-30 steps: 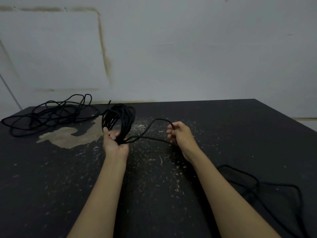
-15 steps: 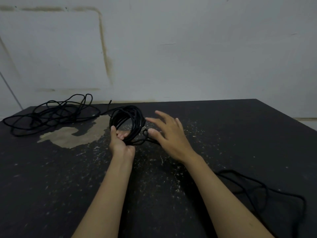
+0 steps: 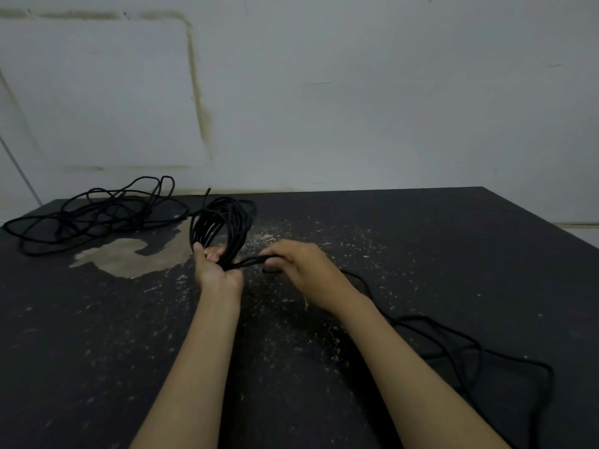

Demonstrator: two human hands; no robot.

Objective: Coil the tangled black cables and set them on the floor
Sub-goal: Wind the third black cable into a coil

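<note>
Up front, the left hand (image 3: 216, 270) is raised palm-up over the dark bench (image 3: 453, 254), its grip curled around the bottom of a coil of black cable (image 3: 223, 222). The coil stands upright out of that hand, several loops bunched together, rising toward the far edge of the bench.

Just to its right, the right hand (image 3: 303, 270) is turned knuckles-up, with thumb and fingers pinching a strand (image 3: 251, 261) that runs straight across into the left palm. Both hands are close together, joined by that short stretch of cable.

From under the right hand the loose tail (image 3: 453, 345) trails back along the right forearm and spreads in wide, slack loops over the near-right part of the bench, reaching toward its right edge.

At the far-left corner lies a second tangled cable (image 3: 97, 218), a flat, messy heap of loops resting on the bench surface, well apart from the hands. Whether it connects to the coil cannot be told.

Near that heap, a pale worn patch (image 3: 129, 257) shows where the dark coating is gone, and pale flecks are scattered across the middle of the bench beneath the hands. Behind everything stands a stained white wall (image 3: 356, 92).
</note>
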